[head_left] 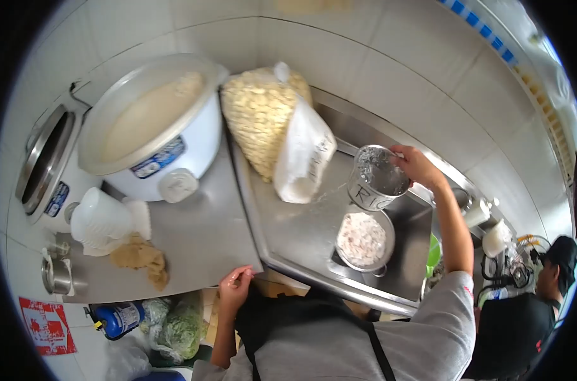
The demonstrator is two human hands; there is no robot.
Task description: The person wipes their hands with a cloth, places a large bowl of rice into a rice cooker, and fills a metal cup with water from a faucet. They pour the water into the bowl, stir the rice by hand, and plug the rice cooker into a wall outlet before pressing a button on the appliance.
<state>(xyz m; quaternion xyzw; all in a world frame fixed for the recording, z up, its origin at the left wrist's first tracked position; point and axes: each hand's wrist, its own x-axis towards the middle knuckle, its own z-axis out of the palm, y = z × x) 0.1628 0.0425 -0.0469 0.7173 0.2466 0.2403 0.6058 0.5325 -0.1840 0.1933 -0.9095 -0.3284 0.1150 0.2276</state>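
Observation:
My right hand [417, 166] grips the rim of a metal pot [371, 195] with dark lettering on its side. The pot is tilted, and its wet inside shows only a little residue. Just below it, a metal bowl [390, 249] filled with whitish, pinkish chopped food [361, 237] sits at the sink [406, 279]. My left hand [236, 287] is beside the front edge of the steel counter [206, 244], fingers curled, with nothing visible in them.
Left of the sink stand a bag of pale yellow pieces [257, 114], a white bag [304, 155], and a large white cooker [193, 149]. A brown cloth [139, 257] and white containers [101, 216] lie farther left. Another person [517, 324] is at far right.

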